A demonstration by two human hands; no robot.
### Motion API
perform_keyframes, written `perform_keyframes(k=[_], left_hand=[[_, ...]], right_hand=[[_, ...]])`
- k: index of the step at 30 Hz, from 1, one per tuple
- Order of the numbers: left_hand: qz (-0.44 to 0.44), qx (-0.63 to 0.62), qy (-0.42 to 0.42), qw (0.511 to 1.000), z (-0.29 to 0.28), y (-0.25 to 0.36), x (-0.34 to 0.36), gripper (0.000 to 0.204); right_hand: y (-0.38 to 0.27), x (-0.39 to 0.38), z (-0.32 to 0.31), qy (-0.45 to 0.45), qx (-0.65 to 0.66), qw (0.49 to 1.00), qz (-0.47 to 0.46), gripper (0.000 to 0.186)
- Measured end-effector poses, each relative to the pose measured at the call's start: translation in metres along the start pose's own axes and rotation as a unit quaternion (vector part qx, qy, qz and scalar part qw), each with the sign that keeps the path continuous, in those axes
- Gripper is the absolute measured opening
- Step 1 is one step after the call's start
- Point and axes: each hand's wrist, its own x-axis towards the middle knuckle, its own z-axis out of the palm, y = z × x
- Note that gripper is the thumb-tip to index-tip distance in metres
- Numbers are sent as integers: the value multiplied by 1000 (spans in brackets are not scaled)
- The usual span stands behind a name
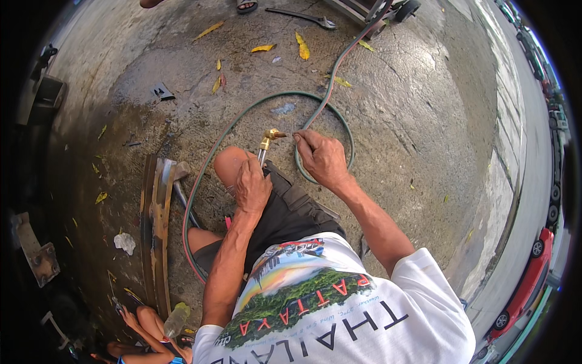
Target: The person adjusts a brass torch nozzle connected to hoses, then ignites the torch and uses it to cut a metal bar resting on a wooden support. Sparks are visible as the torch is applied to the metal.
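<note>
My left hand (251, 185) is closed round the steel shaft of a cutting torch (265, 144), held upright over my bare knee and dark shorts. The torch's brass head has its copper nozzle (280, 134) pointing right. My right hand (321, 158) is pinched just beside the nozzle's tip; whatever is between the fingertips is too small or hidden to make out. A paired green-and-red hose (231, 127) loops on the wet concrete around my hands and runs up toward a wheeled cart (388, 13).
A long wrench (300, 16) lies near a sandaled foot (247, 5). Metal strips (159, 224) and a hammer (182, 176) lie left of my leg, a rusty plate (36, 252) farther left. Another person (151, 333) crouches at lower left. A red car (524, 285) stands at right.
</note>
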Motion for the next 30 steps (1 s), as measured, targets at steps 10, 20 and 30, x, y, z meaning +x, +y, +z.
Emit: perform_keyframes(k=[10, 20, 30], left_hand=[[-17, -11, 4, 1000, 3, 1, 0, 44], [-22, -1, -5, 1000, 3, 0, -1, 49], [-26, 0, -10, 1000, 1, 2, 0, 48]], right_hand=[[0, 0, 2, -7, -15, 1000, -14, 20], [-3, 1, 1, -39, -21, 999, 3, 22], [-5, 2, -2, -51, -60, 997, 4, 23]])
